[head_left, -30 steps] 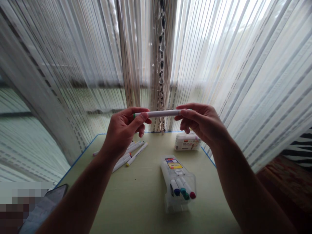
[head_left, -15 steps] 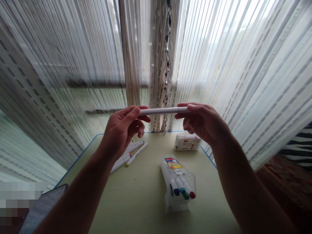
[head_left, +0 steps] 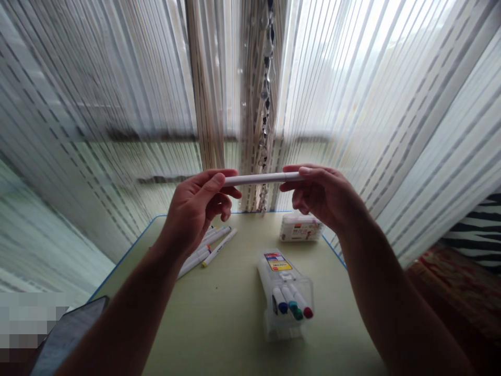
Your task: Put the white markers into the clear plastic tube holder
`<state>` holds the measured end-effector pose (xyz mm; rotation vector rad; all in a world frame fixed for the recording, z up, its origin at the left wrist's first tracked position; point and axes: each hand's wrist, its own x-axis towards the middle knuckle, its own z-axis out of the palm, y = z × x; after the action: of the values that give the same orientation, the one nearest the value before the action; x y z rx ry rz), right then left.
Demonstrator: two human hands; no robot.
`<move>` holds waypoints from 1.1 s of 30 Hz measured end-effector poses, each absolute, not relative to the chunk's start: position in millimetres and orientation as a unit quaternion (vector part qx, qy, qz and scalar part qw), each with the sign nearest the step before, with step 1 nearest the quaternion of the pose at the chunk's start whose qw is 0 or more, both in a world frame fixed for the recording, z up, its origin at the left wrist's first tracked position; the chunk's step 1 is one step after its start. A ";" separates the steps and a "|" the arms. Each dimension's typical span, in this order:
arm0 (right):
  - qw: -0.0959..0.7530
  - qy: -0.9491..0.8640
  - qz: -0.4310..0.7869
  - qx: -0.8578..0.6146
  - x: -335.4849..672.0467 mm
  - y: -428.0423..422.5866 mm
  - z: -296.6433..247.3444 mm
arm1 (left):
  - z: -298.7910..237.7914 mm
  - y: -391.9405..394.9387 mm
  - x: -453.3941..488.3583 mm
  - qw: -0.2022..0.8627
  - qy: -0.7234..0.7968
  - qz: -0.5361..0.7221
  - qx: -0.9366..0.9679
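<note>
A white marker [head_left: 256, 179] is held level above the table, stretched between both hands. My left hand [head_left: 199, 201] pinches its left end between thumb and index finger, the other fingers curled loosely below. On the right end, near a seam that looks like the cap's edge, my right hand [head_left: 323, 196] grips with thumb and fingers. Both ends of the marker are hidden by the fingers. Below, a clear plastic case [head_left: 270, 282] lies on the table with several markers [head_left: 291, 300] inside, their blue, green and red ends facing me.
Several loose white markers [head_left: 219, 248] lie on the pale green table [head_left: 219, 324], partly behind my left arm. A second clear pack [head_left: 299, 230] sits near the back right. A dark-edged tablet-like device [head_left: 74, 329] is at the lower left. Striped string curtains [head_left: 148, 94] hang behind the table.
Almost nothing differs. Both hands keep the same hold on the marker, and the curtain strings have shifted a little.
</note>
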<state>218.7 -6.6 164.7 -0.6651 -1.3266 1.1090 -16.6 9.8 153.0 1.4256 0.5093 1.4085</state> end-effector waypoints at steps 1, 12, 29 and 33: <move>0.603 -0.572 0.476 -0.286 218.4 -6.3 164.3 | 152.9 9.7 -16.1 0.507 0.214 0.587 0.593; 0.604 -0.587 0.456 -0.289 217.1 -4.5 162.3 | 153.1 9.0 -13.4 0.461 0.238 0.594 0.615; 0.599 -0.616 0.398 -0.322 213.8 -6.1 162.4 | 148.1 12.4 -17.4 0.354 0.276 0.575 0.684; 0.596 -0.605 0.421 -0.319 215.1 -7.0 163.4 | 147.5 13.5 -17.9 0.368 0.261 0.584 0.675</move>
<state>215.1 -7.0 163.4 -0.7412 -1.4047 0.9783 -17.9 13.5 147.5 1.7323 0.6712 1.5000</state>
